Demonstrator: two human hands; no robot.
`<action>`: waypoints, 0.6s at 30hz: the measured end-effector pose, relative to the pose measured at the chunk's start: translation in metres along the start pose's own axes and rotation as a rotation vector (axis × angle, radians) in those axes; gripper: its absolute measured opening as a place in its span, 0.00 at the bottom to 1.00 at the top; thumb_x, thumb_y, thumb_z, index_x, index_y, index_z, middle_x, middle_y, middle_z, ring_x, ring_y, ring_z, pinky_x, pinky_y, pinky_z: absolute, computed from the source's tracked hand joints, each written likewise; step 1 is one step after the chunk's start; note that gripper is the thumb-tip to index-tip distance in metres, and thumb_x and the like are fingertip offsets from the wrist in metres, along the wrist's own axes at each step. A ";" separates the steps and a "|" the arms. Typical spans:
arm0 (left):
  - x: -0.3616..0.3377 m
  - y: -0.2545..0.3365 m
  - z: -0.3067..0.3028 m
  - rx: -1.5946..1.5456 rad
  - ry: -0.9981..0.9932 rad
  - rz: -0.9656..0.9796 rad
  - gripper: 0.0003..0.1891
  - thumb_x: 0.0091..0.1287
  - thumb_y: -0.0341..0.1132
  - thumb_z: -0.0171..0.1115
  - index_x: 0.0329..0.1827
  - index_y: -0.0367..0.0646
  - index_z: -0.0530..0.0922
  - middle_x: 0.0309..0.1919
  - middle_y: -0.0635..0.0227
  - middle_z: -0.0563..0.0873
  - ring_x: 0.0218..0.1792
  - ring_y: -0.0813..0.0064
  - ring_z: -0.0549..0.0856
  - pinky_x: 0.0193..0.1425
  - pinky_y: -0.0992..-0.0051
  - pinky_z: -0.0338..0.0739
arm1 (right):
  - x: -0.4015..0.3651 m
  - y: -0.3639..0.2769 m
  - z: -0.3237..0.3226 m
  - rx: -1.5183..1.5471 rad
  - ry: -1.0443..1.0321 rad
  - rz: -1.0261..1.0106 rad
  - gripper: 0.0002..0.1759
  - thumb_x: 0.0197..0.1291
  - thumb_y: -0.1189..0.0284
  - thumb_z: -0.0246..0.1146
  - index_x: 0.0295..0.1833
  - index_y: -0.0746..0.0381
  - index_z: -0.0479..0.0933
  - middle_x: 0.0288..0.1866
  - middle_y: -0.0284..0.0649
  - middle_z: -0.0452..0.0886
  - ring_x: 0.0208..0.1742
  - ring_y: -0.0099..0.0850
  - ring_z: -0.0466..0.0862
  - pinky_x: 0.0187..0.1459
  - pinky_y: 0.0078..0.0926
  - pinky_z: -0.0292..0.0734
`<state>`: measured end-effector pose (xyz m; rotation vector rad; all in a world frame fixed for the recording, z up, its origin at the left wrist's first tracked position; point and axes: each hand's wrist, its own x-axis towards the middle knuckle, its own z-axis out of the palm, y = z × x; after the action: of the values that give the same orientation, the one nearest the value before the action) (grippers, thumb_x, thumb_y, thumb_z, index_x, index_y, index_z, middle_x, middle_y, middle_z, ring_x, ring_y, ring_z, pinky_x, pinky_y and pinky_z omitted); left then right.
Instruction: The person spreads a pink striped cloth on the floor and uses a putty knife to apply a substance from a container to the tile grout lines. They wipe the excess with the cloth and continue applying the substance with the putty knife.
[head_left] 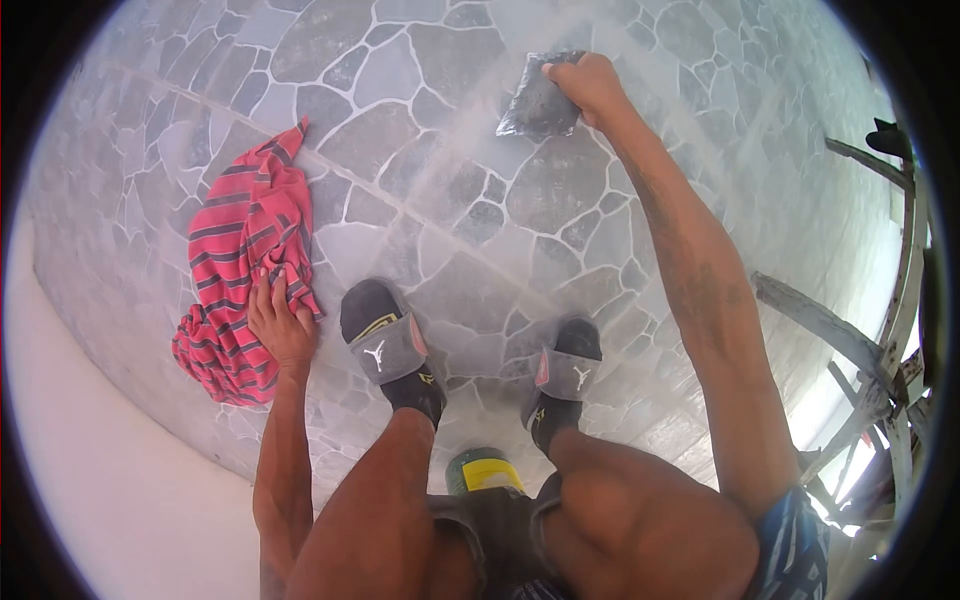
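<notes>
Two hands, well apart: dark packet and striped cloth

Right hand (592,90) — thumb and fingers clamped on the edge of a dark, shiny packet (540,105), arm stretched well forward. Whether the packet rests on the stone-patterned floor (450,200) or hangs just over it: cannot tell. Left hand (283,318) lies on a red cloth (245,245) with dark stripes, bunched on the floor beside the person's left slide (388,350); whether its fingers grip or merely press, cannot tell.

Risks, as judged. The packet looks thin-skinned; a hard pinch or a drag over rough joints could split it. Contents unknown. The cloth seems loose, so weight leaned on it might make it skid. The long right-arm reach could tip a low stance forward. Green tub (457,475) with a yellow label stands behind the feet — a backward step might knock it.
</notes>
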<state>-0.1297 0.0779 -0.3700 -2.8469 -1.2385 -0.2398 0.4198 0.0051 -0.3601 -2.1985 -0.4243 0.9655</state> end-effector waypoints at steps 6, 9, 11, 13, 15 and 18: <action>-0.002 0.000 0.001 0.011 -0.013 -0.016 0.29 0.63 0.36 0.53 0.71 0.46 0.72 0.71 0.58 0.74 0.69 0.50 0.72 0.71 0.52 0.62 | -0.010 0.019 0.000 -0.001 0.076 -0.255 0.14 0.57 0.71 0.69 0.28 0.68 0.73 0.26 0.34 0.73 0.25 0.23 0.71 0.24 0.30 0.66; 0.000 -0.002 0.000 0.008 -0.012 -0.006 0.29 0.63 0.36 0.53 0.71 0.46 0.72 0.71 0.58 0.73 0.69 0.49 0.72 0.72 0.52 0.62 | -0.004 0.002 -0.003 -0.016 0.001 -0.099 0.15 0.58 0.70 0.69 0.27 0.67 0.72 0.26 0.34 0.73 0.25 0.24 0.71 0.23 0.31 0.66; -0.001 -0.005 0.002 -0.003 -0.003 0.004 0.29 0.63 0.36 0.52 0.71 0.46 0.72 0.71 0.58 0.73 0.69 0.49 0.72 0.72 0.52 0.62 | -0.018 -0.001 -0.005 0.020 0.047 -0.144 0.19 0.58 0.69 0.70 0.23 0.63 0.67 0.23 0.31 0.68 0.22 0.22 0.66 0.21 0.33 0.61; -0.001 -0.003 0.002 -0.007 -0.003 -0.007 0.29 0.63 0.35 0.52 0.71 0.46 0.72 0.71 0.58 0.73 0.69 0.49 0.72 0.72 0.52 0.62 | -0.016 0.013 -0.002 0.048 0.077 -0.161 0.18 0.57 0.64 0.68 0.29 0.69 0.74 0.26 0.39 0.76 0.28 0.29 0.75 0.29 0.38 0.70; -0.002 -0.001 0.003 -0.020 -0.011 -0.023 0.29 0.62 0.35 0.55 0.70 0.48 0.72 0.72 0.59 0.73 0.68 0.50 0.72 0.72 0.52 0.61 | -0.012 0.019 -0.002 0.014 0.070 -0.095 0.20 0.56 0.62 0.67 0.32 0.73 0.79 0.28 0.43 0.80 0.31 0.33 0.80 0.33 0.39 0.75; -0.001 -0.002 0.001 -0.019 -0.012 -0.017 0.29 0.62 0.35 0.56 0.70 0.49 0.72 0.72 0.60 0.73 0.68 0.50 0.72 0.72 0.52 0.61 | -0.009 -0.006 -0.003 -0.047 0.056 -0.002 0.17 0.57 0.66 0.68 0.33 0.72 0.78 0.28 0.41 0.79 0.30 0.30 0.78 0.32 0.35 0.73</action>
<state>-0.1318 0.0790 -0.3716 -2.8588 -1.2701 -0.2360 0.4158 0.0032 -0.3492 -2.2613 -0.4265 0.8994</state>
